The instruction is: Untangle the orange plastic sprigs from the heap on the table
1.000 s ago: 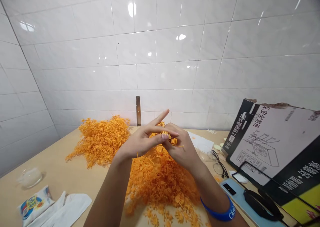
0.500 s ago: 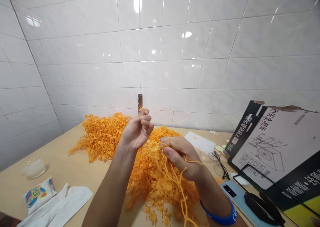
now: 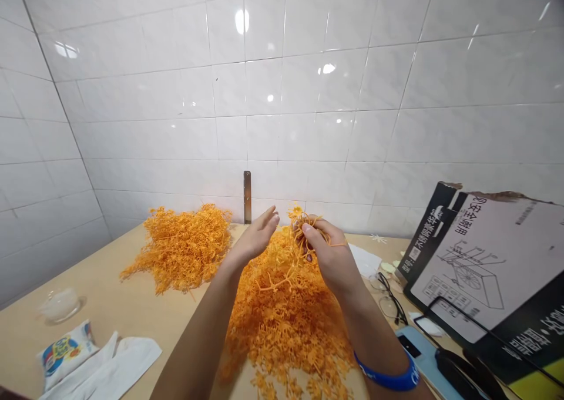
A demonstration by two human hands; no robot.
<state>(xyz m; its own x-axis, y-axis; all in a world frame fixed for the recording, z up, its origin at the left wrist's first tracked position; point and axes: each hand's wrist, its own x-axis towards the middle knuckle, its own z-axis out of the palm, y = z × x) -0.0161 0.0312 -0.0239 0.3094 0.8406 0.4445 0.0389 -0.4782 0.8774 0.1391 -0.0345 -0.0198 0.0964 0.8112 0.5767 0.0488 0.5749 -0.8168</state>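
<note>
White tiles (image 3: 176,94) back a tan table (image 3: 132,312) heaped with orange sprigs (image 3: 282,318); right hand (image 3: 332,259) grips some, left hand (image 3: 258,235) open.

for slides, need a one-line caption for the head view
Right hand pinches a tangle of orange strands above the pile on the table, left hand open beside it.

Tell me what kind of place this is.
Likely a small hand-assembly workspace: a wooden table against a white tiled wall, two heaps of orange plastic sprigs, and a cardboard box leaning at the right.
</note>
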